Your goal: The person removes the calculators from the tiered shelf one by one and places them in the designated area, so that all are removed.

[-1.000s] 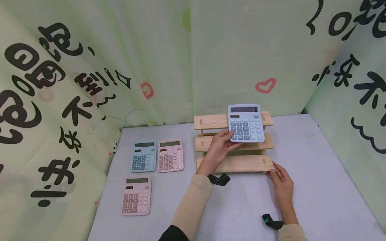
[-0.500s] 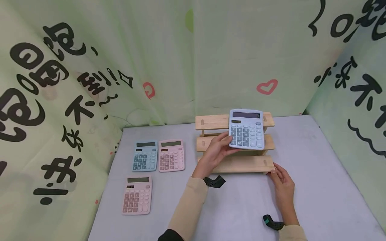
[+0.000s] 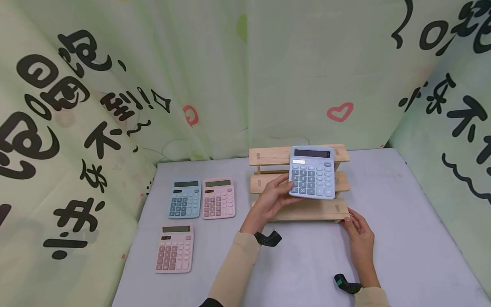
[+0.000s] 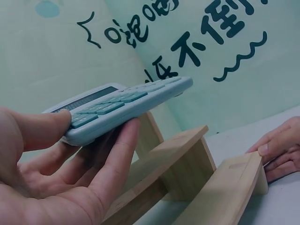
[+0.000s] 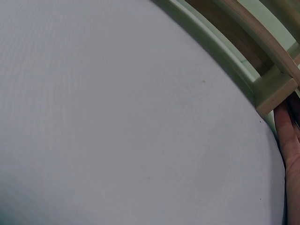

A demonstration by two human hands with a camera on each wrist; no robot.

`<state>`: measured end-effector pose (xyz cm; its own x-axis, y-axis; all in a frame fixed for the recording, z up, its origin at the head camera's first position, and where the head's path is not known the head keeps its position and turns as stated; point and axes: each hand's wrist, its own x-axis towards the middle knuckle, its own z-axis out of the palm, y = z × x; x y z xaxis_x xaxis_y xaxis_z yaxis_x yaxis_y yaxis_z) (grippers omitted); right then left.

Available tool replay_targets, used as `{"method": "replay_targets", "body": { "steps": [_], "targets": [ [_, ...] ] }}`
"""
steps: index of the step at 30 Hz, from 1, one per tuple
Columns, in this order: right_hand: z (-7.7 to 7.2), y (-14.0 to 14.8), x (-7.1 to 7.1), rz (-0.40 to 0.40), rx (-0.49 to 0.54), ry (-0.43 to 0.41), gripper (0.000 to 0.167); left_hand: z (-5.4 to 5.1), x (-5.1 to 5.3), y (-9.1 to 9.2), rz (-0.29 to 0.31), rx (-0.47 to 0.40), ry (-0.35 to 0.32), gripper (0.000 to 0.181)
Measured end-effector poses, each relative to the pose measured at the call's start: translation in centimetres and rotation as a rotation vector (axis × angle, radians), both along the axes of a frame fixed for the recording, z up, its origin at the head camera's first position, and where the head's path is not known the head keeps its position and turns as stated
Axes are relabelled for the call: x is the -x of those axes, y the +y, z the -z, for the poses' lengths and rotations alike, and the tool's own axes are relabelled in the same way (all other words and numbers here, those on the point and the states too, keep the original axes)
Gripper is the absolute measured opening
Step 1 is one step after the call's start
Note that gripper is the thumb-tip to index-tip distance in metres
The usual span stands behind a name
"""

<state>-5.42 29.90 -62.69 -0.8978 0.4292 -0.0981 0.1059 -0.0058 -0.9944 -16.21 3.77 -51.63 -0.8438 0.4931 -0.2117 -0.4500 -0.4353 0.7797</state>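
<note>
My left hand (image 3: 268,204) holds a light blue calculator (image 3: 312,172) by its lower left corner, thumb on the keys and fingers underneath. In the left wrist view this calculator (image 4: 122,105) is tilted in the air, apart from the wood below. Behind and under it stands a three-tier wooden step rack (image 3: 307,209). At the front right end of the lowest tier, my right hand (image 3: 359,241) grips the rack's corner. The right wrist view catches only part of that hand (image 5: 291,154) beside a wooden foot (image 5: 276,93).
To the left on the white table (image 3: 307,273) lie a blue calculator (image 3: 184,199) and a pink calculator (image 3: 218,198) side by side. Another pink calculator (image 3: 174,249) lies nearer the front. A printed curtain (image 3: 284,76) hangs right behind the rack.
The left hand has brought the light blue calculator lower and toward the front, from above the top tier to before the upper tiers. My right hand has stayed at the rack's corner.
</note>
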Motion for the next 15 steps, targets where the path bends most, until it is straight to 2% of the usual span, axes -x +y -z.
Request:
{"method": "replay_targets", "body": {
  "steps": [6, 12, 15],
  "targets": [
    [0.1, -0.1, 0.0, -0.002, 0.009, 0.021, 0.048, 0.6, -0.8, -1.0, 0.023, -0.022, -0.003, 0.047],
    [0.2, 0.0, 0.0, 0.0, -0.048, -0.01, 0.049, 0.9, -1.4, -1.7, 0.026, -0.021, 0.006, 0.048],
    [0.2, 0.1, 0.1, 0.005, -0.039, -0.022, 0.05, 0.9, -1.7, -2.0, 0.026, -0.023, 0.004, 0.047]
  ]
}}
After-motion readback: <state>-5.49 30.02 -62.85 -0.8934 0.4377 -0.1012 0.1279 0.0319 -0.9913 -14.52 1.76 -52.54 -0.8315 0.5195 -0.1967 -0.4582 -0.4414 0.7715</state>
